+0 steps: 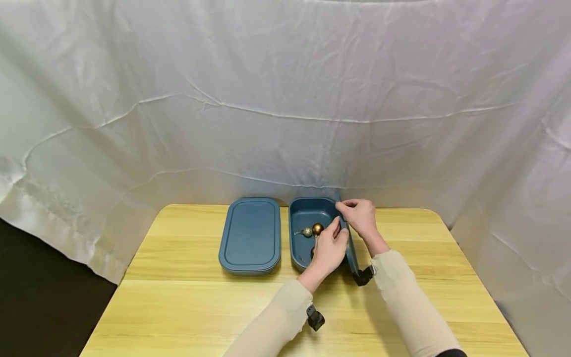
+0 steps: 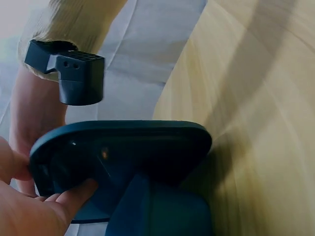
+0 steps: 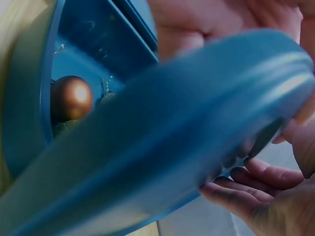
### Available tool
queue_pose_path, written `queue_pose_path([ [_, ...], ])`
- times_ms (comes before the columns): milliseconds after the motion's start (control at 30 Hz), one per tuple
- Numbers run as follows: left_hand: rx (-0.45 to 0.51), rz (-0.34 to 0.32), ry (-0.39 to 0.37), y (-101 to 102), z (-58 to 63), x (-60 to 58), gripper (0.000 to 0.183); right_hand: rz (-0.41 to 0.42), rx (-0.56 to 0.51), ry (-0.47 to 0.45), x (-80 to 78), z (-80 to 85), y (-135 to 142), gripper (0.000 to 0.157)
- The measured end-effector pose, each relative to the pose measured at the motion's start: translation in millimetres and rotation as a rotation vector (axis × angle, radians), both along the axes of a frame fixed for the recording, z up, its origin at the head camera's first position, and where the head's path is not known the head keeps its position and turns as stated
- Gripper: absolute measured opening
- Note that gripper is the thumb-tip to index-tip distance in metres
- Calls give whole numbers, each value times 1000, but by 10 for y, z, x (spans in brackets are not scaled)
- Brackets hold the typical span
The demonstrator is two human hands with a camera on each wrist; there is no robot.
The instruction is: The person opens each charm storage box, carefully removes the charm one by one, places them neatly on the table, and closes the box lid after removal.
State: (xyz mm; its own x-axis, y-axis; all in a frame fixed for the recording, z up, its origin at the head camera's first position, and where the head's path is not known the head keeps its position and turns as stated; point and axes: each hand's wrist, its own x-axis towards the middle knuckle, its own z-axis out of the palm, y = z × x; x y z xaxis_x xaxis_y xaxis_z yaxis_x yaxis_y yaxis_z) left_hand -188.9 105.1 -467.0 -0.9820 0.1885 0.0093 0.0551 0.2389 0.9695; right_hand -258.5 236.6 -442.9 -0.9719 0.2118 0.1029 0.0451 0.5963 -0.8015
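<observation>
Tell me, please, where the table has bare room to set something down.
The table is bare left of the closed box, before it up to the left sleeve, and right of the right sleeve. The open box is crowded: ornaments lie inside, and the left hand and right hand hold the lid at its right side. The boxes stand close together.

Toward the desk (image 1: 192, 307)'s far edge, the left hand (image 1: 328, 250) partly covers a dark bauble (image 1: 312, 252) in the open box (image 1: 292, 240). The inside of the closed box (image 1: 251, 235) is hidden. The desk's near edge is cut off; so is the lid (image 3: 138, 132), blurred, in the right wrist view.
</observation>
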Motion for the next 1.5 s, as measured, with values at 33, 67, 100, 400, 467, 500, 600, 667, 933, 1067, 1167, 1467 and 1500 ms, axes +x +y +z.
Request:
queue_pose_path([
  [33,-1,-7,8,5,-5,5,56,-7,-14,-4,-2,1,16,36],
  [67,-5,-16,17,11,-13,16,55,-16,-25,-2,-4,4,34,36],
  [100,-8,-27,23,17,-23,25,55,-28,-33,-2,-5,7,54,37],
  [400,-8,-139,54,127,-162,182,53,-101,-57,-5,53,39,273,43],
  [467,0,-162,52,168,-210,238,53,-129,-70,-9,73,46,323,45],
  [500,1,-174,58,189,-241,268,52,-143,-77,-13,84,49,352,46],
  [600,-32,-207,118,271,-420,326,53,-184,-95,-25,110,55,439,49],
  [667,-45,-245,132,316,-515,371,54,-209,-94,-38,128,58,505,52],
  [933,-190,-343,154,423,-720,482,55,-263,-99,-89,182,26,762,58],
  [1067,-276,-361,155,420,-681,538,56,-287,-93,-107,209,-16,882,56],
  [1167,-355,-368,186,416,-716,551,56,-305,-100,-135,230,-78,974,55],
  [1467,-694,-451,392,398,-855,533,57,-303,-61,-227,271,-332,1254,57],
  [1500,-721,-464,404,397,-856,530,57,-300,-48,-234,273,-366,1281,58],
])
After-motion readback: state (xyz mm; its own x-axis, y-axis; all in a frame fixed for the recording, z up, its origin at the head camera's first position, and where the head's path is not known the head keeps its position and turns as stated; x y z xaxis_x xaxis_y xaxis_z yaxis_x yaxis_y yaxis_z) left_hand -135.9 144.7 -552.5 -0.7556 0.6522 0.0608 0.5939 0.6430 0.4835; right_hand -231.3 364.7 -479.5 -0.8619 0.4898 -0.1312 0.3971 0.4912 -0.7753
